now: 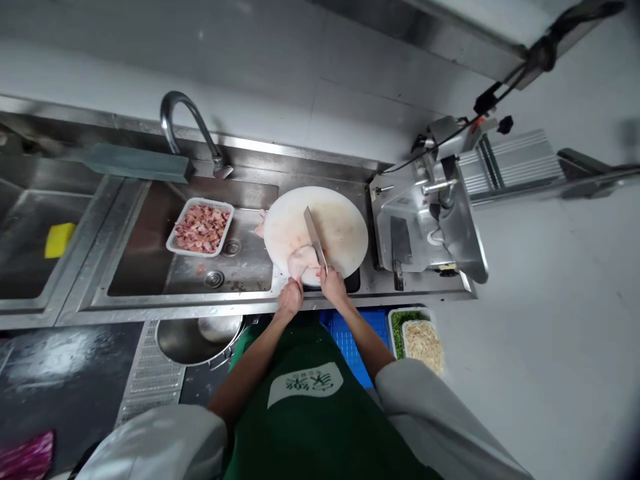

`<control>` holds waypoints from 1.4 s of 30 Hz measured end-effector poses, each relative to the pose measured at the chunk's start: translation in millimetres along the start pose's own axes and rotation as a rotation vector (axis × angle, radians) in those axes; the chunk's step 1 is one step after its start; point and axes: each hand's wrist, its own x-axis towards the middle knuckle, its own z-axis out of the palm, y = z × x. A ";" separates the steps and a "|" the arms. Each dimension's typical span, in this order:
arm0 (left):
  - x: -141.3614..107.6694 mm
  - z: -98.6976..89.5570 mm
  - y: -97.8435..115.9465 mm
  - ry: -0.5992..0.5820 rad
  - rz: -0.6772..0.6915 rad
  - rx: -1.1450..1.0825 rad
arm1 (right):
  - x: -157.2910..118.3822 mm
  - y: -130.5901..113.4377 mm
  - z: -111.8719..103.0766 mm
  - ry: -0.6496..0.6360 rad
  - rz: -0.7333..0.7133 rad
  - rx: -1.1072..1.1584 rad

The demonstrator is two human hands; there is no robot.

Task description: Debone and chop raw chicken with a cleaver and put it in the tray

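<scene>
A pale piece of raw poultry lies at the near edge of a round white cutting board. My left hand is closed on the near end of that piece, at the board's front rim. In my right hand is a knife, gripped by its handle. Its blade points away from me over the board, against the right side of the poultry. Behind the board's left edge, a bit of pale meat shows in the sink. Fingers partly hide the knife handle and the gripped end of the meat.
A white basket of chopped meat stands in the sink, below a curved faucet. Right of the board are a metal slicer and a cleaver. Below sit a blue crate, vegetable containers and a steel pot.
</scene>
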 end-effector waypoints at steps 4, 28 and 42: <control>1.9 2.3 -0.9 -0.007 0.005 0.006 | 6.5 12.4 -29.2 -0.024 -0.008 0.027; 5.3 7.2 -2.4 -0.003 -0.010 -0.019 | -37.5 -2.1 -19.1 0.035 0.052 -0.070; 3.3 7.3 -3.3 0.006 -0.006 0.031 | 35.0 22.4 -28.3 -0.145 -0.027 0.071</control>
